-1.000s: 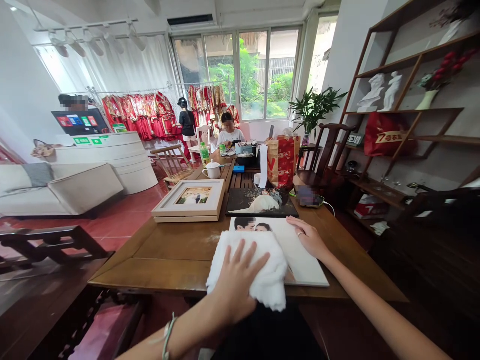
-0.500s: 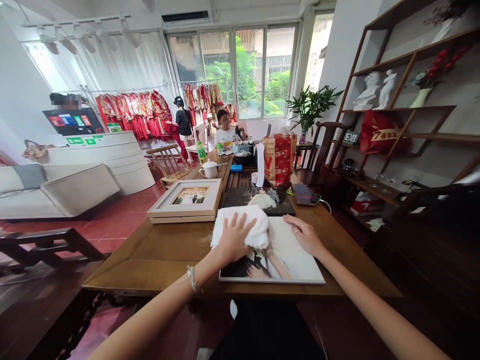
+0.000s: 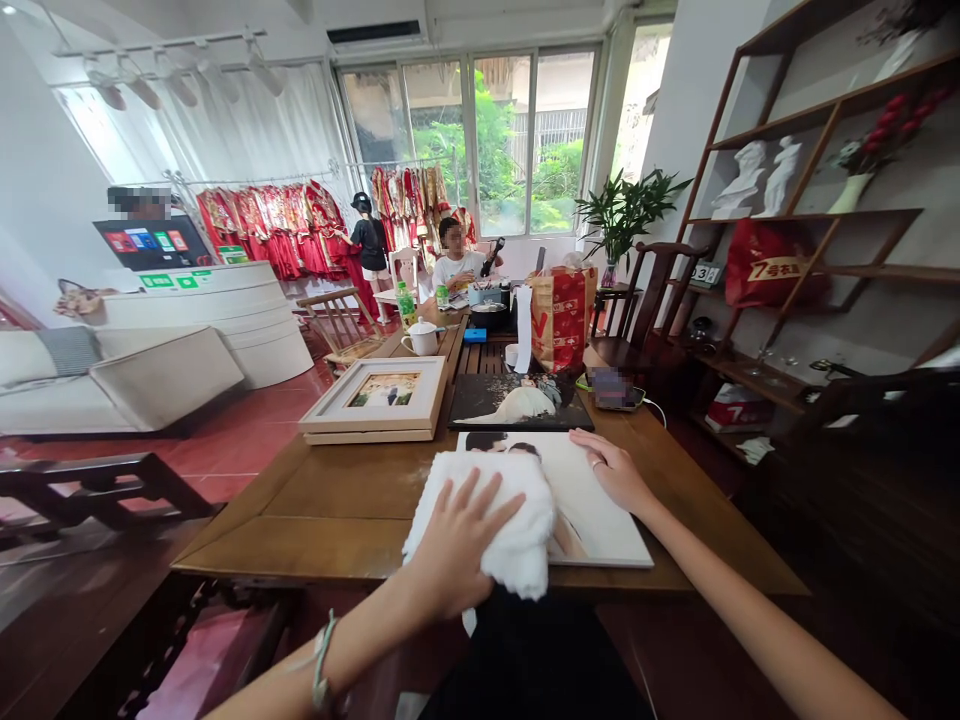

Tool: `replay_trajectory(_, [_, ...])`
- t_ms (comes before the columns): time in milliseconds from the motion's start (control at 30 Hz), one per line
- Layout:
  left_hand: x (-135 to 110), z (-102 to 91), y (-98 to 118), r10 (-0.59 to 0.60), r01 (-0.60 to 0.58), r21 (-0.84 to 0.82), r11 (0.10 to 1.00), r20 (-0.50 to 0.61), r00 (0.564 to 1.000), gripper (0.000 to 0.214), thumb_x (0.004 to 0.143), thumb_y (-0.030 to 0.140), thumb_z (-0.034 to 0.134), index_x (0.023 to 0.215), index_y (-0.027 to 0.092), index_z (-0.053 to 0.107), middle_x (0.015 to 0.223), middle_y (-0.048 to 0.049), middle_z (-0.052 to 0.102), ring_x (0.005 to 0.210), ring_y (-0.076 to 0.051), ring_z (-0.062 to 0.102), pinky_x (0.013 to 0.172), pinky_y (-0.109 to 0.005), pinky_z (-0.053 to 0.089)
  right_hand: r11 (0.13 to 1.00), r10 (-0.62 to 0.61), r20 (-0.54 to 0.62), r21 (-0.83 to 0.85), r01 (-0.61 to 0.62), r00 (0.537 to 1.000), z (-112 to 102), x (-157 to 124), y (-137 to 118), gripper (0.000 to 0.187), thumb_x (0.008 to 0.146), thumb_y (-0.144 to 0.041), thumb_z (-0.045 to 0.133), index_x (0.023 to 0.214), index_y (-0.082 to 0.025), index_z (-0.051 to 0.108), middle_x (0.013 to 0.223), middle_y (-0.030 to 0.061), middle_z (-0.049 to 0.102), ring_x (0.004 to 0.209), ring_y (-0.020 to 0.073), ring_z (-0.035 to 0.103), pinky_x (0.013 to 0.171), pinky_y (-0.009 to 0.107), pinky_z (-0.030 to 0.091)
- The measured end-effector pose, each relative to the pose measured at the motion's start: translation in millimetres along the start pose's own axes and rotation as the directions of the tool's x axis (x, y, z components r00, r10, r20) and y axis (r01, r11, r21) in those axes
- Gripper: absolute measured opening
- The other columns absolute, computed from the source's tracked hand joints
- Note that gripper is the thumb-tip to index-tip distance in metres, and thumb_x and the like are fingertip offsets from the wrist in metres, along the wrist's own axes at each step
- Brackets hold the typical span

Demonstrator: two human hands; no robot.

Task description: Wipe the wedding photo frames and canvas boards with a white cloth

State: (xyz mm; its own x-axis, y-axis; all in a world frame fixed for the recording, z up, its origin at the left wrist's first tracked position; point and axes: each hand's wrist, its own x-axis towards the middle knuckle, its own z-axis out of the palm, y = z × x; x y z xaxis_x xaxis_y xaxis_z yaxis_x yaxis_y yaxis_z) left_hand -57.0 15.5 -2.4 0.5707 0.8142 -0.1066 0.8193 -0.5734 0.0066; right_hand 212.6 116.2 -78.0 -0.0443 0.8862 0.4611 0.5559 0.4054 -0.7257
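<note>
A white towel [image 3: 517, 500] lies folded over the lower left part of a photo panel [image 3: 611, 525], hanging past its near edge. My left hand [image 3: 457, 540] lies flat on the towel, fingers spread. On the panel's right edge rests my right hand [image 3: 616, 473], its fingers stretched out, a ring on one. Dark hair and a pale background show on the panel; the towel hides much of the picture. Just beyond it lies a second, dark photo panel [image 3: 570, 408] with a white dress in it. White-framed pictures [image 3: 319, 420] are stacked to the left.
The wooden table [image 3: 315, 530] also bears a lidded white cup [image 3: 421, 338], a blue box [image 3: 475, 336], a red-and-tan paper bag [image 3: 559, 325] and a phone [image 3: 613, 390] with a cable. A person [image 3: 457, 268] sits at the far end. Shelves [image 3: 817, 215] stand right.
My left hand has drawn the towel down towards me and slightly left, uncovering the panel's upper part. My right hand stays on the right edge.
</note>
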Motion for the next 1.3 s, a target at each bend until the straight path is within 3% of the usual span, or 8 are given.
replay_trajectory(167, [62.4, -7.6, -26.9, -0.033, 0.036, 0.045, 0.998, -0.077, 0.997, 0.082, 0.067, 0.019, 0.054, 0.142, 0.029, 0.020, 0.149, -0.0055, 0.018, 0.134, -0.033, 0.011, 0.103, -0.055, 0.015, 1.000, -0.009, 0.002, 0.008, 0.009, 1.000, -1.2, 0.4, 1.6, 0.043, 0.071, -0.008, 0.041, 0.103, -0.022, 0.067, 0.117, 0.0053, 0.063, 0.116, 0.0202, 0.053, 0.104, 0.044, 0.035])
replay_trajectory(300, [80.9, -10.5, -34.4, -0.050, 0.059, 0.076, 0.995, -0.116, 0.992, 0.078, 0.071, 0.021, 0.053, 0.142, 0.027, 0.020, 0.148, -0.0077, 0.020, 0.134, -0.034, 0.013, 0.102, -0.055, 0.017, 1.000, -0.010, 0.001, 0.010, 0.010, 1.000, -1.3, 0.1, 2.1, 0.043, 0.072, -0.009, 0.040, 0.104, -0.022, 0.067, 0.117, 0.0054, 0.063, 0.116, 0.0202, 0.052, 0.104, 0.044, 0.035])
replay_trajectory(400, [64.4, -7.0, -29.2, -0.070, 0.075, 0.061, 0.995, -0.082, 0.994, 0.083, 0.068, 0.018, 0.052, 0.142, 0.028, 0.017, 0.149, -0.0066, 0.016, 0.134, -0.034, 0.009, 0.103, -0.056, 0.014, 1.000, -0.006, -0.008, 0.019, 0.006, 1.000, -0.6, -0.1, 1.3, 0.043, 0.072, -0.009, 0.041, 0.103, -0.023, 0.067, 0.117, 0.0044, 0.063, 0.116, 0.0195, 0.052, 0.105, 0.044, 0.034])
replay_trajectory(633, [-16.9, 8.0, 9.6, -0.043, 0.042, 0.027, 0.999, 0.028, 0.999, 0.105, 0.051, 0.015, 0.055, 0.143, 0.032, 0.007, 0.151, -0.0042, -0.001, 0.134, -0.037, -0.009, 0.103, -0.061, 0.000, 1.000, -0.003, 0.002, 0.019, 0.003, 1.000, 0.9, 1.0, 1.2, 0.043, 0.071, -0.009, 0.041, 0.101, -0.021, 0.068, 0.116, 0.0054, 0.064, 0.116, 0.0202, 0.053, 0.104, 0.045, 0.034])
replay_trajectory(733, [-28.0, 6.0, 16.4, -0.032, 0.031, 0.019, 0.999, 0.082, 0.996, 0.105, 0.051, 0.015, 0.055, 0.143, 0.033, 0.008, 0.151, -0.0032, -0.001, 0.134, -0.036, -0.008, 0.103, -0.060, 0.001, 1.000, -0.008, -0.002, 0.018, 0.008, 1.000, 1.3, 1.4, 1.8, 0.042, 0.071, -0.009, 0.040, 0.101, -0.021, 0.068, 0.116, 0.0056, 0.064, 0.116, 0.0203, 0.053, 0.104, 0.044, 0.035])
replay_trajectory(833, [-10.8, 1.9, 7.8, -0.020, 0.019, 0.026, 0.999, 0.043, 0.999, 0.101, 0.054, 0.015, 0.055, 0.143, 0.033, 0.010, 0.151, -0.0027, 0.003, 0.135, -0.035, -0.004, 0.104, -0.058, 0.006, 1.000, -0.004, -0.014, 0.023, 0.004, 1.000, 1.4, 1.2, 2.0, 0.043, 0.071, -0.009, 0.041, 0.100, -0.023, 0.068, 0.115, 0.0045, 0.064, 0.115, 0.0198, 0.054, 0.103, 0.044, 0.036])
replay_trajectory(1133, [101.4, -12.5, -29.1, -0.148, 0.156, 0.045, 0.987, -0.146, 0.978, 0.066, 0.077, 0.027, 0.049, 0.139, 0.026, 0.027, 0.143, -0.0097, 0.030, 0.126, -0.035, 0.028, 0.097, -0.055, 0.026, 1.000, 0.002, -0.004, 0.017, -0.002, 1.000, -0.4, 1.3, 3.3, 0.041, 0.073, -0.010, 0.041, 0.102, -0.022, 0.068, 0.118, 0.0053, 0.063, 0.116, 0.0205, 0.053, 0.103, 0.044, 0.036])
replay_trajectory(1300, [95.9, -13.9, -35.5, -0.170, 0.177, 0.041, 0.983, -0.129, 0.977, 0.070, 0.075, 0.024, 0.050, 0.140, 0.027, 0.024, 0.145, -0.0078, 0.027, 0.129, -0.034, 0.024, 0.098, -0.054, 0.025, 1.000, 0.003, 0.006, -0.006, -0.003, 1.000, -0.4, 2.1, 1.4, 0.043, 0.072, -0.009, 0.040, 0.103, -0.021, 0.067, 0.117, 0.0061, 0.063, 0.116, 0.0206, 0.053, 0.103, 0.045, 0.035])
